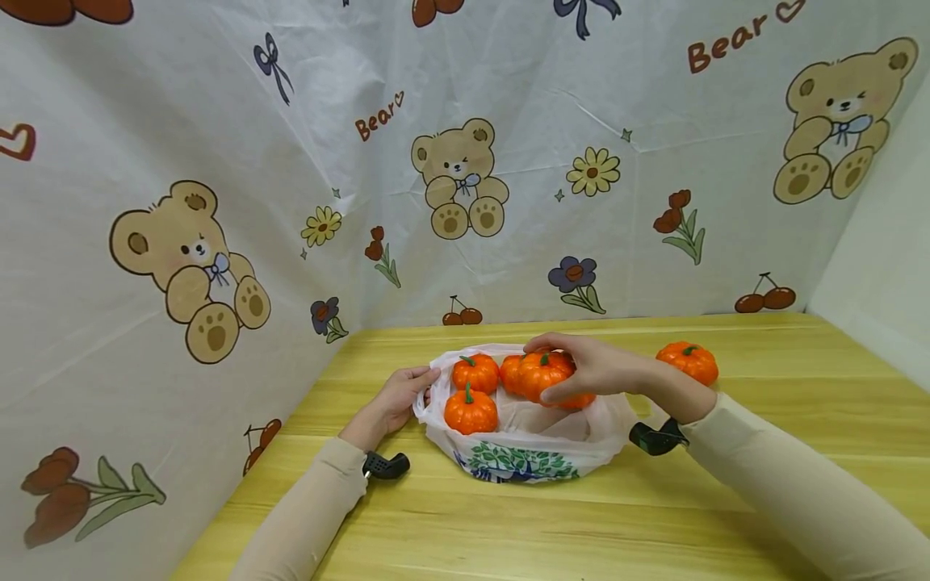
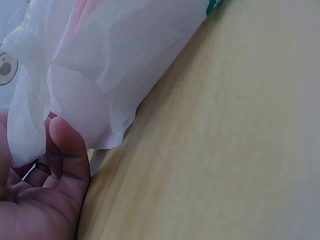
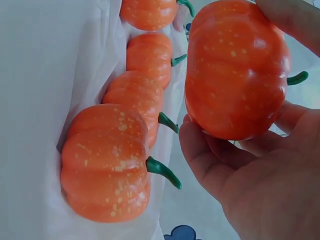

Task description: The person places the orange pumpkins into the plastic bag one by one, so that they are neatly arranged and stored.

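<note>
A white plastic bag (image 1: 523, 461) with a green leafy print lies with its mouth spread wide on the table. Inside sit several orange toy pumpkins with green stems, among them a front-left pumpkin (image 1: 471, 412) and one behind it (image 1: 476, 373). My left hand (image 1: 395, 399) grips the bag's handle (image 2: 27, 100) at its left rim, fingers curled. Over the bag's right part, my right hand (image 1: 599, 367) holds a pumpkin (image 3: 237, 70) between thumb and fingers. That pumpkin partly covers others in the bag in the head view.
Another pumpkin (image 1: 687, 363) rests on the wooden table (image 1: 508, 524), right of the bag and behind my right forearm. A white bear-print sheet (image 1: 349, 186) hangs along the back and left sides. A plain white wall (image 1: 886, 266) stands at the right.
</note>
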A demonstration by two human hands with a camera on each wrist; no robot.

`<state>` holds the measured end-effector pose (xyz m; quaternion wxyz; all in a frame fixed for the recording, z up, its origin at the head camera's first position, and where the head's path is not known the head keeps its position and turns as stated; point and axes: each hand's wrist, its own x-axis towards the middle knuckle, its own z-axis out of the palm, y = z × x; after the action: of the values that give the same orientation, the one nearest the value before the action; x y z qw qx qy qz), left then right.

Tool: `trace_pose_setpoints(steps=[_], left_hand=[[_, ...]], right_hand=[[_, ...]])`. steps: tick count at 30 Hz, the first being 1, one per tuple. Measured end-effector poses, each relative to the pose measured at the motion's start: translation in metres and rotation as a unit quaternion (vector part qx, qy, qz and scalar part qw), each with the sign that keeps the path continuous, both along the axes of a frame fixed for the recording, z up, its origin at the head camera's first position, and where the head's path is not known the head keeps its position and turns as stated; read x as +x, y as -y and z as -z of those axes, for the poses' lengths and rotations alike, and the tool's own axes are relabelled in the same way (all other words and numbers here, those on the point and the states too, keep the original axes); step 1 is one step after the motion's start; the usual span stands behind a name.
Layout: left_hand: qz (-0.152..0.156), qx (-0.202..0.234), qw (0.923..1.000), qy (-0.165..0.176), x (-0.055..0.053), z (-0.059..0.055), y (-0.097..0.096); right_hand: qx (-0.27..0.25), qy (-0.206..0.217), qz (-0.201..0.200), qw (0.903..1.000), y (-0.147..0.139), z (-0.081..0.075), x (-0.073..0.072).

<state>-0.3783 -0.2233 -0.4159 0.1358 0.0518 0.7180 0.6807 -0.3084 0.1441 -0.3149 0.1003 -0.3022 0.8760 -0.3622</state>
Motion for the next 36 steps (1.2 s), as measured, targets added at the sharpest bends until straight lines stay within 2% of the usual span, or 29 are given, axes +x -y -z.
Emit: trace_pose_setpoints(steps=[11, 18, 31, 36], left_hand=[[0.001, 0.005, 1.0000, 0.002, 0.000, 0.000, 0.001], [0.001, 0.000, 1.0000, 0.001, 0.000, 0.000, 0.001], [-0.008, -0.001, 0.9999, -0.010, 0.000, -0.002, 0.000], [-0.004, -0.002, 1.0000, -0.009, 0.000, 0.000, 0.000]], right_hand=[[0.033, 0.018, -0.048, 0.9981, 0.019, -0.003, -0.019], [0.059, 0.036, -0.054, 0.9961, 0.025, -0.004, -0.028], [0.059, 0.037, -0.106, 0.9919, 0.036, 0.014, -0.035], [0.073, 0.041, -0.099, 0.9916, 0.039, 0.020, -0.032]])
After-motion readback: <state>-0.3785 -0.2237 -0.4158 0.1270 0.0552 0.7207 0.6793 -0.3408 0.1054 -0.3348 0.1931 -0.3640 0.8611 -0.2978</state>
